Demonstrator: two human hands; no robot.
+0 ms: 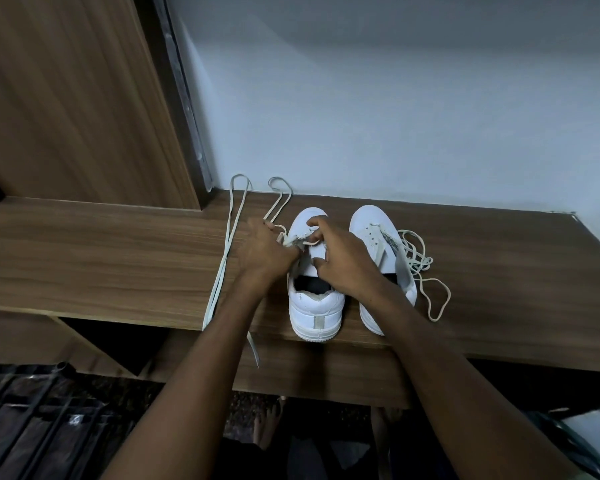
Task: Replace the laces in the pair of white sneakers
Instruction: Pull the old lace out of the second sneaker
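Two white sneakers stand side by side on a wooden shelf (118, 258), toes toward the wall. My left hand (265, 252) pinches a cream lace (278, 202) at the left sneaker's (314, 306) eyelets. My right hand (343, 256) is curled over that sneaker's tongue, its fingers on a lace end. The right sneaker (371, 220) has no lace in its eyelets. A loose tangled lace (420, 261) lies just to its right.
A long folded lace (227, 244) lies left of the sneakers and hangs over the shelf's front edge. A white wall rises behind, and a wooden panel (66, 98) stands at the left. Below the shelf are a dark metal grille (42, 427) and my bare feet.
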